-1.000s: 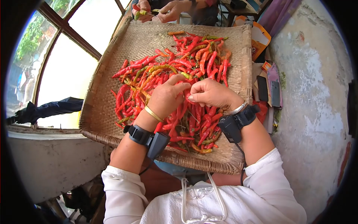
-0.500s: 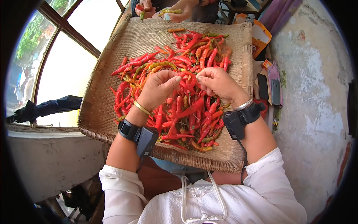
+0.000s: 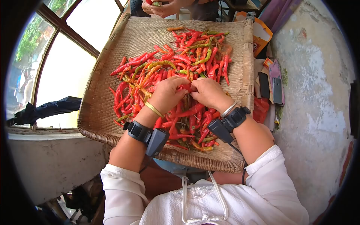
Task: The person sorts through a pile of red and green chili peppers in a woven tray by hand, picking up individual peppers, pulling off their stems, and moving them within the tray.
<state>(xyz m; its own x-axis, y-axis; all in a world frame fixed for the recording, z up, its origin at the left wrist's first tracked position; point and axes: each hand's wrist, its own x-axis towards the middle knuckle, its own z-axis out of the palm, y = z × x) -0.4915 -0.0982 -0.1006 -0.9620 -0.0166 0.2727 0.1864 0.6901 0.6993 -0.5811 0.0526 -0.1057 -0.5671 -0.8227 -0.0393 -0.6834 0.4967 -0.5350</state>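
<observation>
Red, orange and green chilli peppers lie heaped on a woven tray. Over the middle of the heap, my left hand has its fingers pinched together, with red pepper showing at the fingertips. Close beside it on the right, my right hand is also closed, its fingertips low among the peppers. The two hands nearly touch. What lies between the fingertips is mostly hidden, so I cannot make out what either hand grips.
Across the tray, another person's hands hold peppers. Two phones lie beside an orange box at the right. A dark cloth bundle hangs by the window at the left. A rough wall rises on the right.
My hands have lowered into the heap and drawn closer together, the right one shifting left. Some peppers near the upper heap lie differently. The other person's hands have come together and moved up.
</observation>
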